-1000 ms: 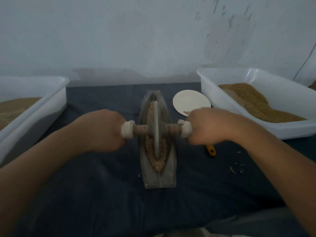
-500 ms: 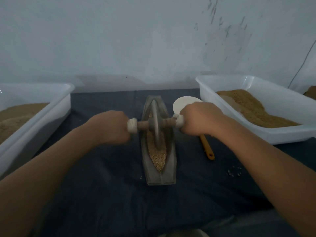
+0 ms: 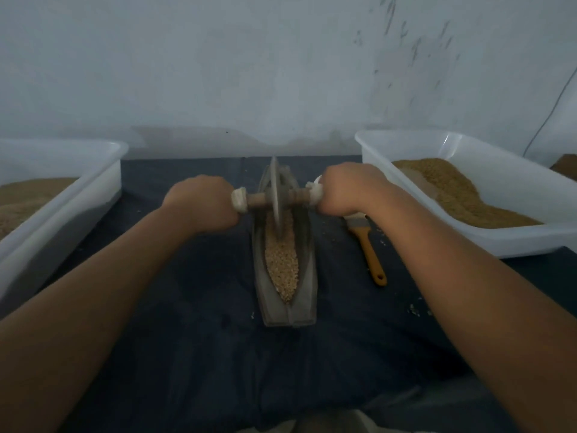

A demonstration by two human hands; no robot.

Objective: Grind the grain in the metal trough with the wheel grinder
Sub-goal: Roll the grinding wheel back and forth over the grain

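- Grip: left hand (image 3: 199, 203) and right hand (image 3: 346, 189) each curl tight round an axle end of the wheel grinder (image 3: 275, 195).
- Wheel: upright in the grain (image 3: 282, 260), toward the far end of the metal trough (image 3: 304, 295).
- Left tub (image 3: 62, 195), right tub (image 3: 406, 142): white, each holding brown grain.
- Worktop: dark cloth (image 3: 187, 339); orange-handled brush (image 3: 370, 251) just right of the trough.
- Room: pale wall (image 3: 218, 73) behind.

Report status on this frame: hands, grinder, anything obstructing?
Left hand and right hand each grip an axle end of the wheel grinder. Wheel in grain, far end of metal trough. Brush lies right, apart from trough.
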